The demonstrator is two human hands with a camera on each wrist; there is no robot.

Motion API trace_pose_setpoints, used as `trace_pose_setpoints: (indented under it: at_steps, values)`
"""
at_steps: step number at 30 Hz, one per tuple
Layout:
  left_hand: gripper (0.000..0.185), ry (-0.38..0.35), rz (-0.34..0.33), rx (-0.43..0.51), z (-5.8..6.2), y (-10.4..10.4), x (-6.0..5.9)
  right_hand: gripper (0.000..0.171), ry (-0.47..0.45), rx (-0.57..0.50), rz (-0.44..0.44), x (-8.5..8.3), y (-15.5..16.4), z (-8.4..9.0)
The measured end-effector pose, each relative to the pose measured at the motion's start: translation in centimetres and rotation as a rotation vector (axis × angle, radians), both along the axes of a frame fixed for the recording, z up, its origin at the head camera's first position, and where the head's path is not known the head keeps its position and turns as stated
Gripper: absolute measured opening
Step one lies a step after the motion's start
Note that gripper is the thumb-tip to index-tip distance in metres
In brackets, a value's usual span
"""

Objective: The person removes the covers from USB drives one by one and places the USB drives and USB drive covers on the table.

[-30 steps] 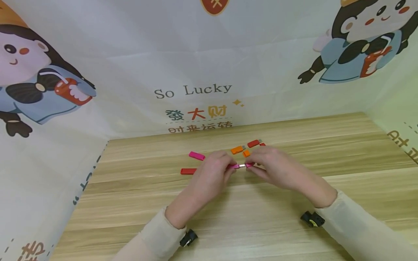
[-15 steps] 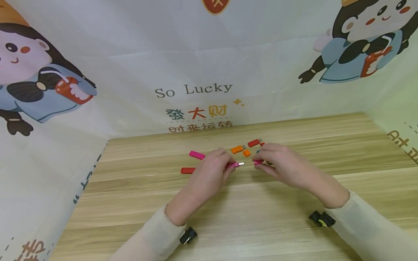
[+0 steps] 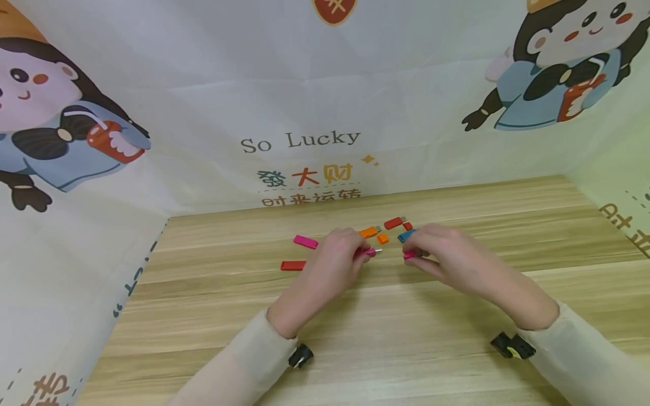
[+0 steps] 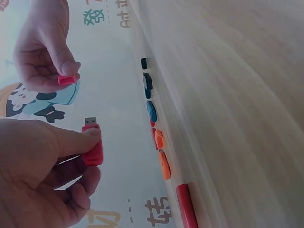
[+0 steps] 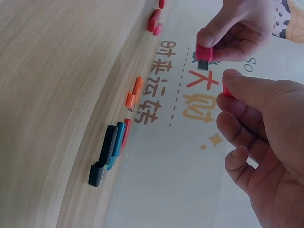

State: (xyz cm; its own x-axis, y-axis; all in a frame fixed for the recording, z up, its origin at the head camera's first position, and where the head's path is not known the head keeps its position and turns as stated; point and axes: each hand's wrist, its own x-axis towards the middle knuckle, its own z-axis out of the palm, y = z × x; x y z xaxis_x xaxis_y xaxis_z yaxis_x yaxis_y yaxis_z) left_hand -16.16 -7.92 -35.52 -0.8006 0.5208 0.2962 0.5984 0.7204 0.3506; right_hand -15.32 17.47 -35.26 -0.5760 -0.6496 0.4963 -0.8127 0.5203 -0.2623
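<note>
Left hand [image 3: 332,262] pinches a pink USB stick [image 4: 92,147], metal plug bared; right hand [image 3: 447,254] pinches its pink cap [image 4: 66,80]

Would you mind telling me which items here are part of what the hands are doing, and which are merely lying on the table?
In hand:
- pink USB stick, pinched by the left hand
- pink cap, pinched by the right hand

Lying about:
- orange stick
- red stick
- blue stick
- pink piece
- red piece

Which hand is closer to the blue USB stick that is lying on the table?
Right. The right hand, pinching a pink cap, has its fingertips right beside the blue USB stick. The left hand, holding the pink USB stick, is farther to the left.
</note>
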Motion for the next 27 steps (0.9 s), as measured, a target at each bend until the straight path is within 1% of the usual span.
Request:
trace_pose_setpoints:
  at_steps: [7,12,16,20,27]
  values:
    - [0.011,-0.076,0.053,-0.04,-0.4,1.1,-1.0,0.02,0.013,0.008,-0.015,0.4,0.7,0.0]
    - [0.013,-0.132,0.092,-0.085,-1.0,1.9,-1.8,0.021,0.023,0.008,-0.022,0.9,1.1,0.0]
    - [0.015,-0.172,0.1,-0.128,-1.5,2.6,-2.5,0.02,0.033,0.004,-0.026,1.3,1.4,0.1]
    - [0.014,-0.192,0.108,-0.165,-1.8,3.2,-3.0,0.021,0.045,-0.002,-0.025,1.6,1.6,0.0]
    - [0.011,-0.232,0.128,-0.197,-2.4,4.0,-3.8,0.025,0.053,-0.019,-0.003,1.9,1.9,-0.3]
